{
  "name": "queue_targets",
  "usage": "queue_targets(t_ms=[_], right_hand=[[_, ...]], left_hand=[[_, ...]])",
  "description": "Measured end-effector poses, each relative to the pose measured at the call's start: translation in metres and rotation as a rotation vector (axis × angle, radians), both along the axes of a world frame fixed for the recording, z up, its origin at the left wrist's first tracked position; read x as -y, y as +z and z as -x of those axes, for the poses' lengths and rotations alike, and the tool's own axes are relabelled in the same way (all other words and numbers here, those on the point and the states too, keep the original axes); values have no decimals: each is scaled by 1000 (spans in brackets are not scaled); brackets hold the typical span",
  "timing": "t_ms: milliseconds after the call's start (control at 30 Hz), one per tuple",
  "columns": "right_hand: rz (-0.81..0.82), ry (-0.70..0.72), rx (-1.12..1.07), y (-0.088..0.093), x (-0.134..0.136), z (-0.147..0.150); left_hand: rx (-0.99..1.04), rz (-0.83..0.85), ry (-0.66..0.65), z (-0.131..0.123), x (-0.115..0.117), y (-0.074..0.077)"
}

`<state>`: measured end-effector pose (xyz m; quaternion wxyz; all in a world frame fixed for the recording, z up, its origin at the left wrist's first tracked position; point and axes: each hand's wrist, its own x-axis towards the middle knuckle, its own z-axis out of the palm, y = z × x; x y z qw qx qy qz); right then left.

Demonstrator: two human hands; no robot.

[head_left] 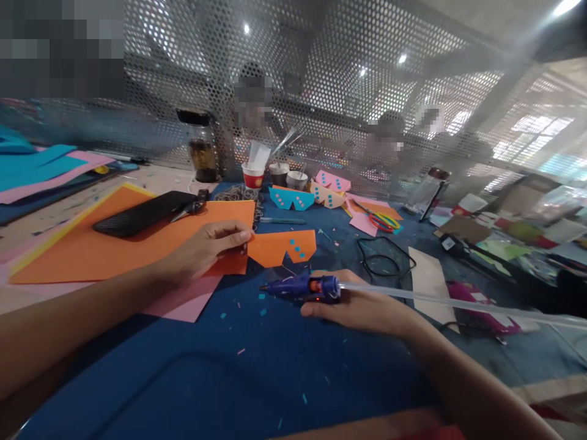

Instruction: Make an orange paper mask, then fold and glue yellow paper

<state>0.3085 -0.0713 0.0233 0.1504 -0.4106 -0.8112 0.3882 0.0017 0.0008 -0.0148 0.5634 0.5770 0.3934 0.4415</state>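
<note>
My left hand [215, 247] pinches the left end of an orange paper mask shape [268, 249], which has a notch in its lower edge and small blue squares stuck on its right part. In my right hand [358, 308] is a blue glue gun [298, 286], its nozzle pointing left just below the mask. A long clear glue stick [413, 296] runs out of its back. Tiny blue and pink paper bits [263, 312] lie under the nozzle. Behind stand finished-looking blue [291, 198], peach [328, 195] and pink [333, 181] paper masks with small squares.
Orange sheets [220, 214] lie at left with a black phone [142, 214] on top. Paper cups [254, 175], a jar [202, 146] and a perforated metal screen [312, 79] stand behind. Scissors [383, 221], a black cord [385, 260] and a magenta glue gun [481, 305] lie at right.
</note>
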Motion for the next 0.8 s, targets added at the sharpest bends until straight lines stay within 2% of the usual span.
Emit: queue_targets(t_ms=[267,600,800], right_hand=[[-57,58,116,3,0,0],[-117,76,107,-2,0,0],[-135,79,143,1,2,3]], left_hand=[[-39,-26,20,2,-1,-1],[-61,-45,22,2,1,1],[-46,-16,3,2,0,0]])
